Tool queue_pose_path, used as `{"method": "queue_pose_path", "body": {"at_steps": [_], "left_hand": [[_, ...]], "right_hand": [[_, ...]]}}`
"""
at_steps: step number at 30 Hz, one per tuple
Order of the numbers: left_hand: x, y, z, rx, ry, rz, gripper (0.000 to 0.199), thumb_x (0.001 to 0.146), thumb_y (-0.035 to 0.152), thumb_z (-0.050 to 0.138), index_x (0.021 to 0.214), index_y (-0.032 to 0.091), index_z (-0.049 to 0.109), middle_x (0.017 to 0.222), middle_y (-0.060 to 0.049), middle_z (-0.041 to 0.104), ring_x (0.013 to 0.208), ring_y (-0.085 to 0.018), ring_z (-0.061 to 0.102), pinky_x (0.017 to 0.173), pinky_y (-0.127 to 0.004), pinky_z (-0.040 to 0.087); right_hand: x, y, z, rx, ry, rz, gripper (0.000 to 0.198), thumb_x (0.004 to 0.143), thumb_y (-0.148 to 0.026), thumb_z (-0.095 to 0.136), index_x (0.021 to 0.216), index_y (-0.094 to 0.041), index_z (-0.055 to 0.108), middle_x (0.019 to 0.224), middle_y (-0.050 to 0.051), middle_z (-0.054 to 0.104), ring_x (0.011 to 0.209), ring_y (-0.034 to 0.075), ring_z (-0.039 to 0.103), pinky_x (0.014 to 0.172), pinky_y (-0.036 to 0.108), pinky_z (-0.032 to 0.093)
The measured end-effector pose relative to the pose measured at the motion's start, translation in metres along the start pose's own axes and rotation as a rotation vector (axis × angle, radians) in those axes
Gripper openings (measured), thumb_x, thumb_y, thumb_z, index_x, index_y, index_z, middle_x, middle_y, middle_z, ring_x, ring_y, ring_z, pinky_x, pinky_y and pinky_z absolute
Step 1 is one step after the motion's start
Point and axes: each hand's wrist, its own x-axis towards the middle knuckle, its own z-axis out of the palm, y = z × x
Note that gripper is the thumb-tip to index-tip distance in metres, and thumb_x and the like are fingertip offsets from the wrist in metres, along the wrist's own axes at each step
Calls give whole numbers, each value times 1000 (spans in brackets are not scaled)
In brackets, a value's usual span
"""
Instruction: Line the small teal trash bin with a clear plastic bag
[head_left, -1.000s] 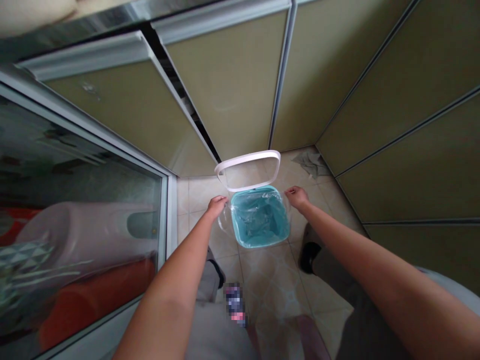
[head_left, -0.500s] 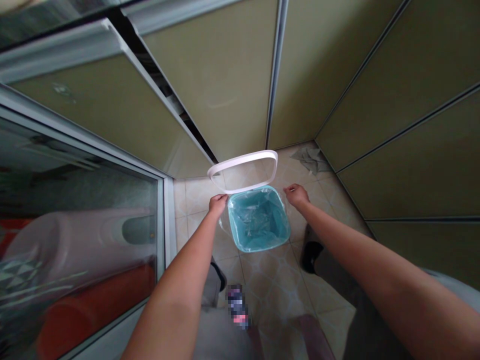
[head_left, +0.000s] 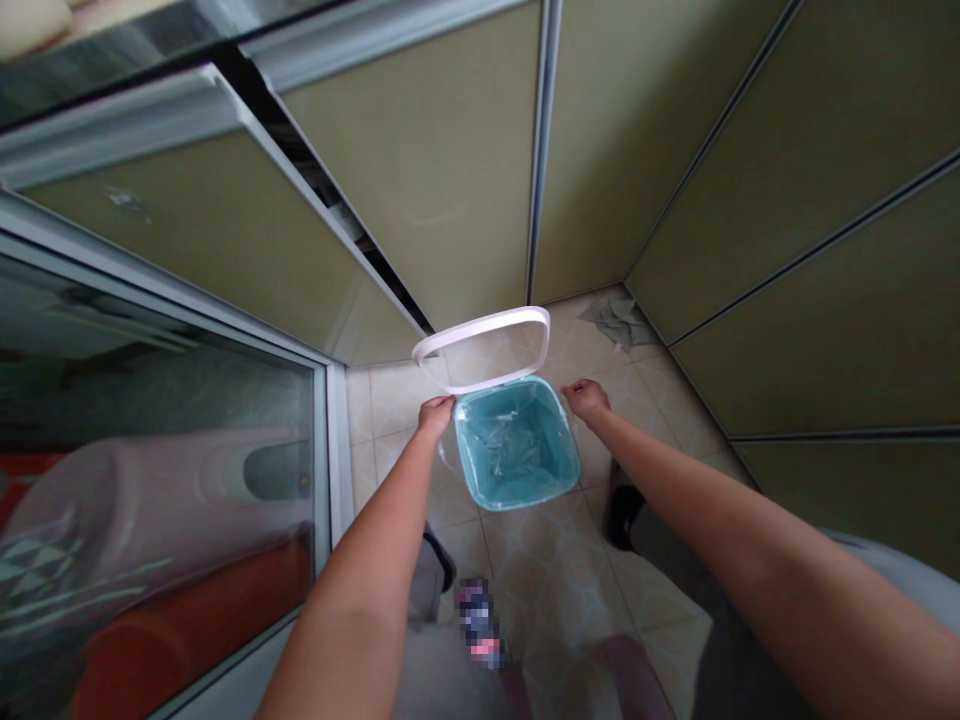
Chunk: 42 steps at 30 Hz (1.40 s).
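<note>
- A teal bin is seen on the tiled floor, in the corner by the olive cabinet doors, straight ahead of and below the person.
- A clear plastic liner is seen inside the bin, with its edge pulled out over the left and right rims.
- The white-framed lid is tipped up at the far rim, so the mouth of the bin is left uncovered.
- The left hand is placed at the far-left corner of the rim; its fingers appear closed on the liner edge, though the pinch itself is too small to be made out surely.
- The right hand is placed at the far-right corner, fingers curled, apparently on the liner edge too; whether film is held cannot be told.
- The bin is thus flanked by both hands at about equal nearness, with the mouth lying between them and slightly nearer the body.
- A crumpled grey cloth is seen on the floor beyond the bin, well apart.
- A glass sliding door is seen at left.
</note>
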Motion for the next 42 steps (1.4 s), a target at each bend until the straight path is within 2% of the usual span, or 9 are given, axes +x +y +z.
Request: {"method": "queue_pose_path", "body": {"at_steps": [5,9,14,19,23,27,32,39,42], "left_hand": [[-1,12,-5,-25,85,25,32,80,38,63,98,17,79,93,-6,78,84,-19,69,73,-26,52],[-2,38,-20,-105,206,116,41,83,41,53,106,17,76,87,-4,74,76,-17,65,67,-25,49],[-27,69,-35,-382,41,71,38,73,42,63,98,16,73,72,0,63,54,-8,48,57,-23,41],[-65,60,-46,-372,-58,69,43,68,48,66,96,15,73,81,-3,68,62,-10,54,60,-22,42],[-88,28,-57,-108,-143,196,43,69,47,70,96,14,76,89,-6,73,75,-16,63,68,-26,48],[-110,-7,-65,299,-235,364,50,70,42,80,113,17,76,96,-7,72,81,-19,65,80,-32,51],[-140,-28,-73,567,-285,412,82,76,51,80,148,20,53,115,-12,68,100,-26,66,90,-38,52],[-155,-28,-69,592,-310,526,94,79,54,78,160,34,34,141,-12,55,122,-28,62,101,-39,49],[-155,-32,-66,588,-338,493,96,79,55,78,161,35,31,140,-12,55,120,-27,62,100,-39,49]], "right_hand": [[0,-8,-6,119,113,95,18,88,-32,68,98,-18,74,94,9,74,80,20,65,70,26,46],[-3,-47,-34,305,189,-42,28,93,-26,56,114,-16,72,95,8,73,79,17,62,70,23,46],[-29,-104,-82,581,61,-327,41,98,-36,48,128,-15,69,101,9,71,70,14,56,63,22,47],[-65,-102,-100,526,30,-325,51,101,-44,38,101,-10,76,95,11,73,68,15,57,53,22,41],[-87,-69,-96,193,-1,-368,48,100,-40,40,89,-13,78,91,10,75,76,19,64,63,25,44],[-112,-34,-85,-212,-71,-514,30,94,-37,57,106,-19,77,98,7,76,89,20,67,73,25,44],[-132,-5,-68,-499,-309,-580,39,89,-31,68,127,-24,69,101,5,75,91,20,68,75,25,45],[-151,-25,-38,-697,-94,-678,31,96,-29,56,123,-23,70,125,16,64,111,30,64,86,36,49],[-153,-34,-1,-706,-217,-817,30,96,-30,57,121,-23,71,123,15,65,120,31,59,94,37,49]]}}
